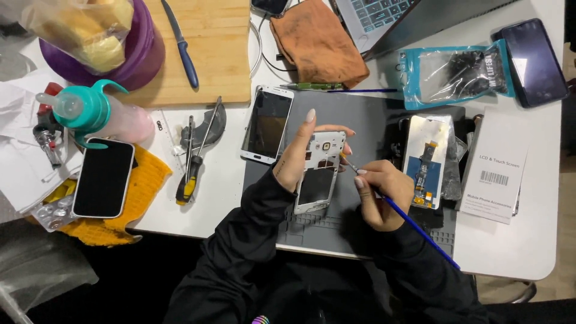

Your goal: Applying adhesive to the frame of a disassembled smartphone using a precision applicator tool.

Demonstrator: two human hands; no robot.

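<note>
left hand: closed around white phone frame, long axis running away from the body
right hand: pinching blue screwdriver, tip just right of the frame's upper edge

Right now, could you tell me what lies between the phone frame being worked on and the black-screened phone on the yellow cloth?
In the head view, between the phone frame and the black-screened phone lie a yellow-handled screwdriver with metal tools and bare white table.

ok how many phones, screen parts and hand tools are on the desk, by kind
Whole phones: 3, namely white-framed phone on yellow cloth, white phone face up, dark phone at right edge
Opened white phone frame in left hand: 1
Loose replacement screen: 1
Hand tools: 3, namely blue-handled tool in right hand, yellow-handled screwdriver, blue-handled knife
Total: 8
</note>
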